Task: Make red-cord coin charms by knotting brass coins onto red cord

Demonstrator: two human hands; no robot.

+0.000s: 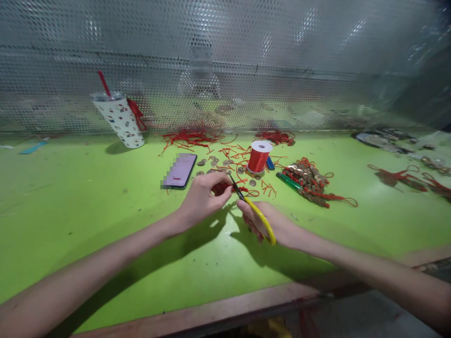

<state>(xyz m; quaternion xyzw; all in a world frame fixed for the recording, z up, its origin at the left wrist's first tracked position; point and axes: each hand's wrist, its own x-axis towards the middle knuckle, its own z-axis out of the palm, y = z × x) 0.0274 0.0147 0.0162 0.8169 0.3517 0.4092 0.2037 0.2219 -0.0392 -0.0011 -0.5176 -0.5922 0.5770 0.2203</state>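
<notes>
My right hand [273, 225] grips yellow-handled scissors [256, 213], blades pointing up-left toward my other hand. My left hand [202, 197] is closed on a red cord piece [221, 188] held just above the green table [88, 211]. The scissor tips touch the red cord at my left fingertips. A red loop of cord [251, 192] lies just beyond the blades. A spool of red thread [259, 157] stands upright behind the hands.
A phone [180, 171] lies left of the spool. Loose coins [214, 164] and red cord scraps [192, 137] are scattered around. A pile of coin-and-cord ornaments [310, 180], a green lighter [288, 181], and a patterned cup with straw [120, 119] stand by. A perforated metal wall [225, 61] closes the back.
</notes>
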